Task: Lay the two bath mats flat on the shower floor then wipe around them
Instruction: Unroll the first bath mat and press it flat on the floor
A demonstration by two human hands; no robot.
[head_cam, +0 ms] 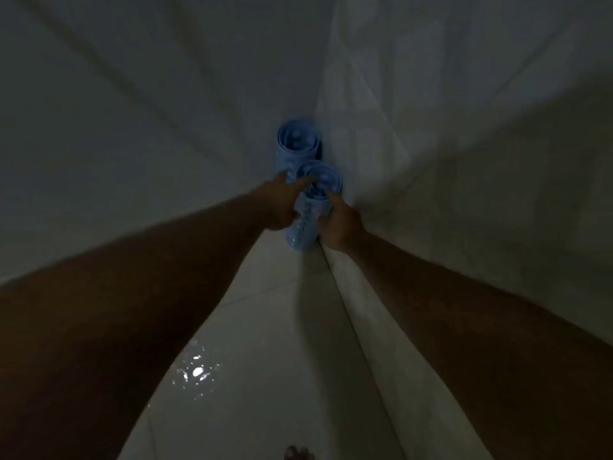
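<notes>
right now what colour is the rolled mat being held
The rolled mat is light blue with small raised dots, clearest in the head view.

two light blue rolled mats [306,207] with a raised dot pattern; white tiled floor [265,376].

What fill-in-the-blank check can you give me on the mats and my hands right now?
1. The held mat and the other mat are each ____ up, not flat.
2. Both mats are ____ in colour.
3. The left hand and right hand grip the ____ mat (nearer or farther).
4. The mats stand upright in the ____ where the walls meet.
Missing words: rolled; blue; nearer; corner.
</notes>
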